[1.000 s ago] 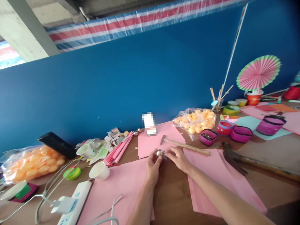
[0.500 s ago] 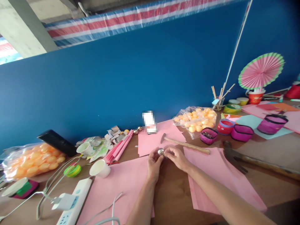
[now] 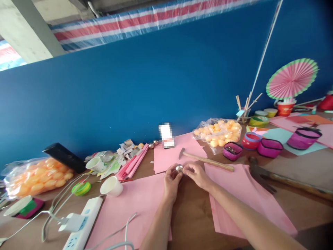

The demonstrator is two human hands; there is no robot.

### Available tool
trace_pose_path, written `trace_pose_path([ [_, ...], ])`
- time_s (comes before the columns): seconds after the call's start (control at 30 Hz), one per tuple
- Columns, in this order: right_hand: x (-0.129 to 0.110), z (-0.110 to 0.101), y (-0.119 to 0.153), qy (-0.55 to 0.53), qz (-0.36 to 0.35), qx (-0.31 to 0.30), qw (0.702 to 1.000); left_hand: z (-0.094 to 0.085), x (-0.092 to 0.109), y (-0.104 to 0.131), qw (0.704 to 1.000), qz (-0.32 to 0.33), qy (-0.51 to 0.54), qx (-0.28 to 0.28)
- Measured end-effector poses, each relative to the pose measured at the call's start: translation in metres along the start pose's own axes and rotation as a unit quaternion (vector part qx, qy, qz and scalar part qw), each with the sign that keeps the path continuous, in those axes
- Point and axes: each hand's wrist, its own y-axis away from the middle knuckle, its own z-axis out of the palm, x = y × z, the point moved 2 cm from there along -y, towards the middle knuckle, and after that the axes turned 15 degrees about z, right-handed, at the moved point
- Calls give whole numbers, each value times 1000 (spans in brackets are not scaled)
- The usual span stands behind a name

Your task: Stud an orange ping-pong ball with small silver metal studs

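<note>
A small shiny silver ball, apparently wrapped in foil, is held between the thumb and fingers of my left hand. From the other side, my right hand pinches at the ball's right edge with thumb and fingertips. Both hands hover over the brown table at the front edge of a pink sheet. Just behind my right hand lies a small hammer with a wooden handle. Two more silver balls rest farther back, beside folded pink paper strips.
Bags of orange balls stand at back right and far left. A claw hammer lies to the right, past purple containers. On the left are a white cup, a power strip and loose cables. A blue partition rises behind.
The whole view has shifted very slightly. Both hands keep nearly the same pose around the silver ball, with no clear movement of other things.
</note>
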Motion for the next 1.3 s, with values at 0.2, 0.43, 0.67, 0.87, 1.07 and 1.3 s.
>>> trace_pose_path([
  [0.2,-1,-1,0,2,-1,-5,1000,-1,-2,0,1000,-2,-4,-6],
  [0.43,-1,-2,0,5,-5,-7,1000,0,1,1,1000,-7,6,-18],
  [0.67,-5,-2,3,21,-25,18,999,2,2,3,1000,-19,12,6],
  [0.87,-3,-2,1,-41,5,14,999,1,2,2,999,-30,31,19],
  [1.07,-4,-3,1,-51,12,18,998,0,-2,0,999,-34,8,19],
  [1.3,-5,-3,1,-49,15,11,999,0,0,1,999,-30,-2,21],
])
